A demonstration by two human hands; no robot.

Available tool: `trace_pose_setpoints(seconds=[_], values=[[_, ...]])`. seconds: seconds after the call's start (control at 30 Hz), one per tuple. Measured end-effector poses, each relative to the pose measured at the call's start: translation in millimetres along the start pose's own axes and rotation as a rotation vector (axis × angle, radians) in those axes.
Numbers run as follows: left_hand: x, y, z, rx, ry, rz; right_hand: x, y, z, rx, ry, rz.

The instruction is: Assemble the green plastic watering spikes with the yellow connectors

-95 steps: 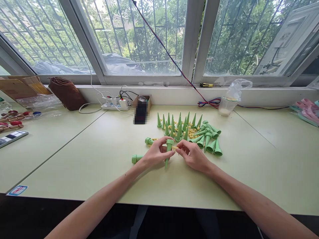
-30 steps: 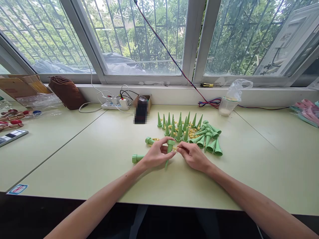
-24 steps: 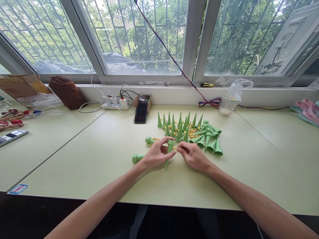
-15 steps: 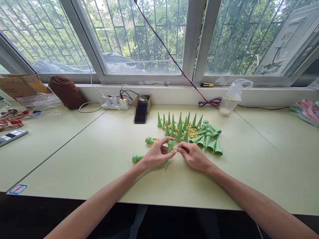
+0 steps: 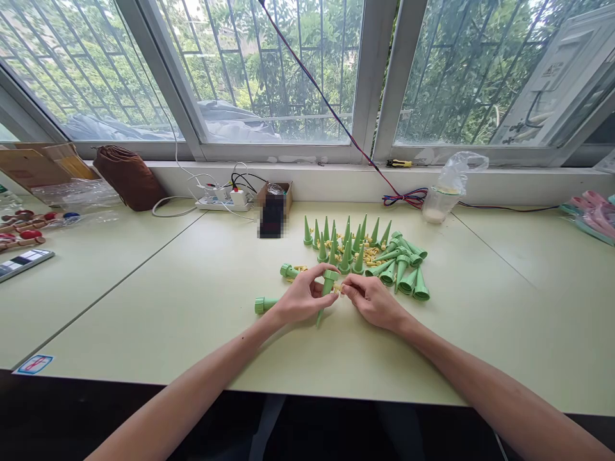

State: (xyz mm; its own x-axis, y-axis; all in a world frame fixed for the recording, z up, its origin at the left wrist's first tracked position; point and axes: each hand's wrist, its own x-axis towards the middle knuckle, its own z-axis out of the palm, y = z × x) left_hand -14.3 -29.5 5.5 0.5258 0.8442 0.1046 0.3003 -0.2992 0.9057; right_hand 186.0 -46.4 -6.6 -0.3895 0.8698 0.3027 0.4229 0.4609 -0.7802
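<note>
My left hand is closed round a green plastic watering spike, its capped end up and its tip slanting down toward the table. Pinched in the fingers of my right hand is a small yellow valve, which meets the side of the spike below the cap. Just beyond my hands stand several green cones, points up, with small yellow pieces among them. More green cones lie in a heap to the right. Left of my left hand lie two capped green spikes, partly hidden by it.
On the pale table, a small cardboard box and a power strip stand near the window. A plastic cup with a bag is at the back right. A brown pouch and a phone-like object are at left.
</note>
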Motion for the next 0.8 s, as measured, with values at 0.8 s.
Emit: trace_pose_setpoints(seconds=[0.8], values=[[1,12,-4.2,-0.162,0.031,-0.097,-2,-2,1,0.18,-0.024,0.037]])
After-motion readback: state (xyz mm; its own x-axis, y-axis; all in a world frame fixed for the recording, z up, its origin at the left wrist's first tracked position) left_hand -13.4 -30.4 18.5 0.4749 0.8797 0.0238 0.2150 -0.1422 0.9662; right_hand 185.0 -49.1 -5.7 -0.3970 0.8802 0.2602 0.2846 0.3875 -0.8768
